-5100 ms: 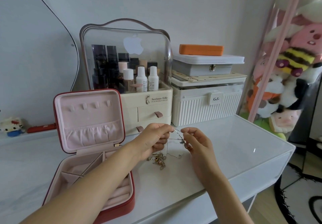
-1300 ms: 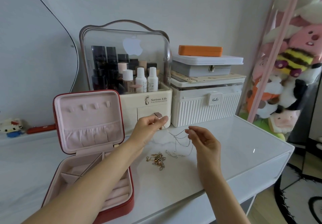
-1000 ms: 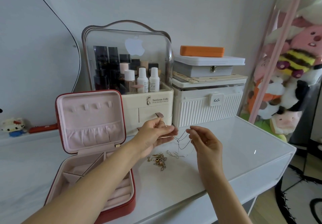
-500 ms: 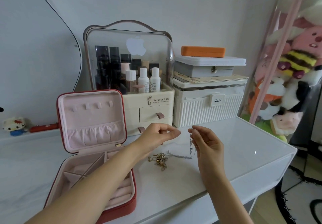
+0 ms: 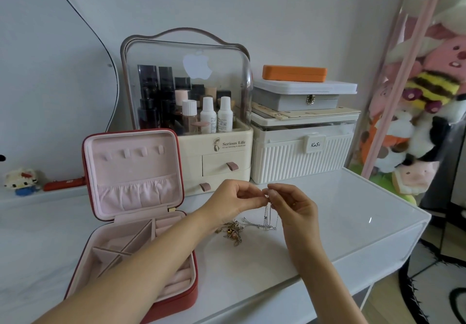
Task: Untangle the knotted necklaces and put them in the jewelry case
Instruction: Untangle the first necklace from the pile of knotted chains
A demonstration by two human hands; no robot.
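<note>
1. Left hand [image 5: 235, 198] and right hand [image 5: 293, 203] meet fingertip to fingertip above the white glossy tabletop [image 5: 327, 225], both pinching the top of a thin silver chain necklace [image 5: 267, 219]. Fingers are curled in, a narrow precision pinch on each side.
2. Probable reason for holding it raised: the chain hangs in straight strands, so gravity shows where it crosses itself. Its lower part lies in a loose line on the tabletop, just below the hands.
3. Hands sit almost touching. Judgement: they are working one small spot, a knot or a clasp. Too fine to tell which.
4. The tangled gold-tone necklace clump with small beads [image 5: 233, 231] lies on the tabletop just left of the silver chain's tail, touching it or nearly; I cannot tell if they are linked. Looks parked for later.
5. The red square jewelry case with pink velvet lining [image 5: 136, 225] stands open at the left, lid upright, hooks and gathered pocket facing the person, divided tray underneath. No necklace visible in it, though the left forearm covers part of the tray. It is set close, so a freed chain moves a short way.
6. Progress: early, nothing stored, gold clump untouched.
7. Risk: the dangling silver tail could catch the gold clump when lifted.
</note>
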